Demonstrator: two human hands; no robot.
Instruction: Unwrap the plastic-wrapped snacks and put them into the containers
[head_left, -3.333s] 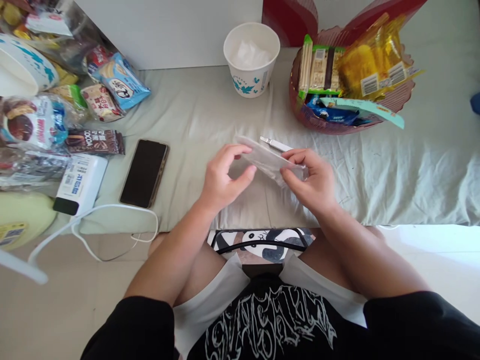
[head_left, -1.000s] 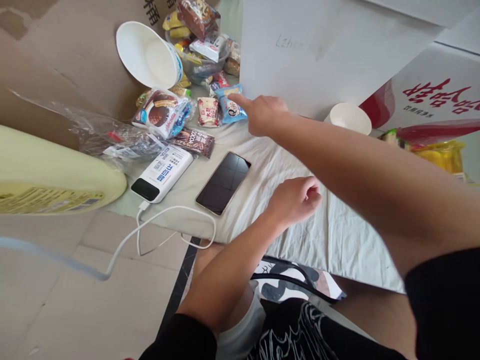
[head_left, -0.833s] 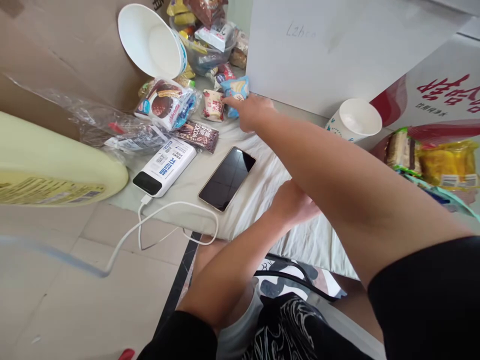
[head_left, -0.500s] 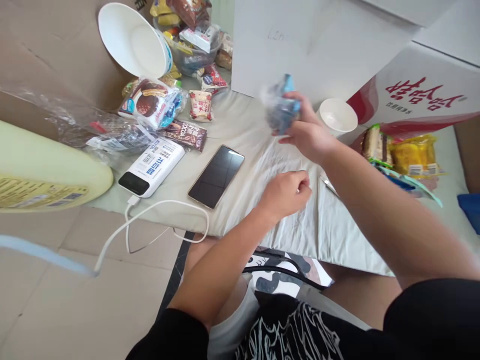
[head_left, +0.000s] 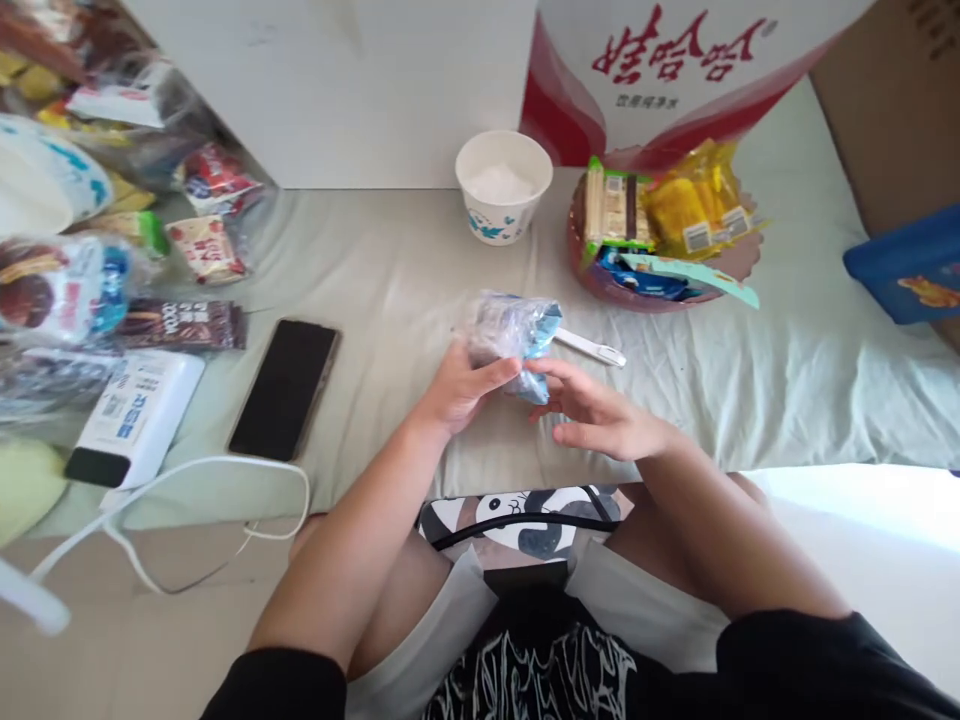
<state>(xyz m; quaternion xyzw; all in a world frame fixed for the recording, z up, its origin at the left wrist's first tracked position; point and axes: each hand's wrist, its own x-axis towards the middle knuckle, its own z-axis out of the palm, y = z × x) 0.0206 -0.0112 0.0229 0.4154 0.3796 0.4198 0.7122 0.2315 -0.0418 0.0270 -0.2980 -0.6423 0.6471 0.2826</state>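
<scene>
A crinkled clear-and-blue plastic packet is held above the cloth in front of me. My left hand is closed on its left side, with the thumb lying along the near face. My right hand is at the packet's lower right edge, fingers apart and fingertips near or against the blue end. What the packet contains cannot be made out. Just behind it on the cloth lies a slim white-handled utensil, its other end hidden by the packet.
A white paper cup stands behind the packet, beside a basket of wrapped snacks. To the left lie a phone, a white power bank with a cable, and several snack packets. White cartons stand at the back.
My right hand has brought the packet down from near the carton to the middle. My left hand, a loose fist before, now grips it. The view has swung right.
</scene>
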